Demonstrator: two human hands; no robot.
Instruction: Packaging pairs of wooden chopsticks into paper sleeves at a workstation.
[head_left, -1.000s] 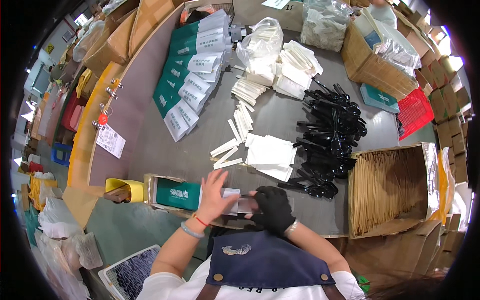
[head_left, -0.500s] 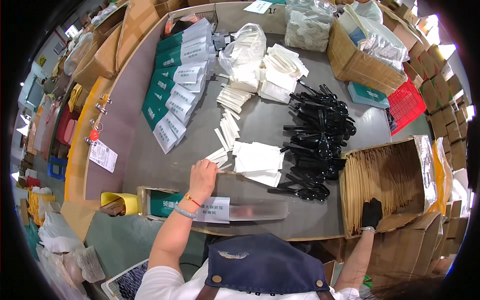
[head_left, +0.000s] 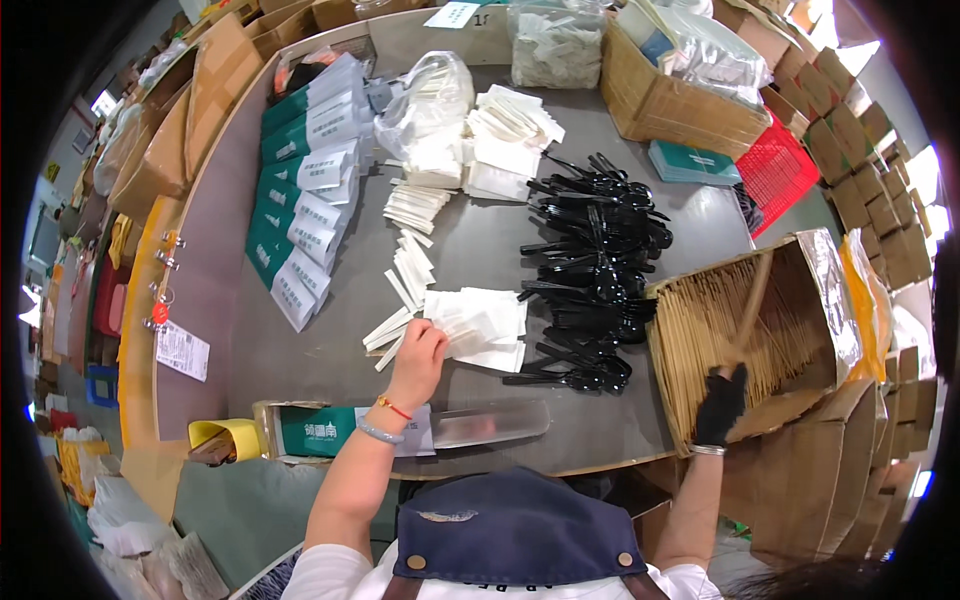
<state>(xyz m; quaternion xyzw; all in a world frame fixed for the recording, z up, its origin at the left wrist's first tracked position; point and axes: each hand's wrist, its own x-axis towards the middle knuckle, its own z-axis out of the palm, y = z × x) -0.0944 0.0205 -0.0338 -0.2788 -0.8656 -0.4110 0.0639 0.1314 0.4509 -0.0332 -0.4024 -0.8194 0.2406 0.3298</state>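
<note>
My left hand [head_left: 415,358] is closed in a pinch at the near left corner of a pile of flat white packets, probably napkins [head_left: 500,340]. At its fingertips is a pale packet, blurred by motion. Thin white paper-wrapped sticks [head_left: 410,270] lie just beyond that hand. My right hand [head_left: 722,405], in a black glove, grips a pair of tan wooden chopsticks [head_left: 752,300] that stands up at a tilt, smeared by motion. Beneath it, an open cardboard box [head_left: 740,432] lies full of such chopsticks. Black plastic spoons [head_left: 600,270] are heaped between my hands.
Green-and-white printed sleeves [head_left: 300,220] fan out at the left. A clear bag of white packets [head_left: 435,100] and a cardboard box [head_left: 680,105] stand farther back. Along the near edge are a tray with a printed sleeve [head_left: 310,432] and a yellow container [head_left: 235,438]. A red basket [head_left: 775,180] sits right.
My left hand has moved from the wrapped sticks to the white packets. My right hand has risen from the box with chopsticks in its grip. The whole view has shifted to the right.
</note>
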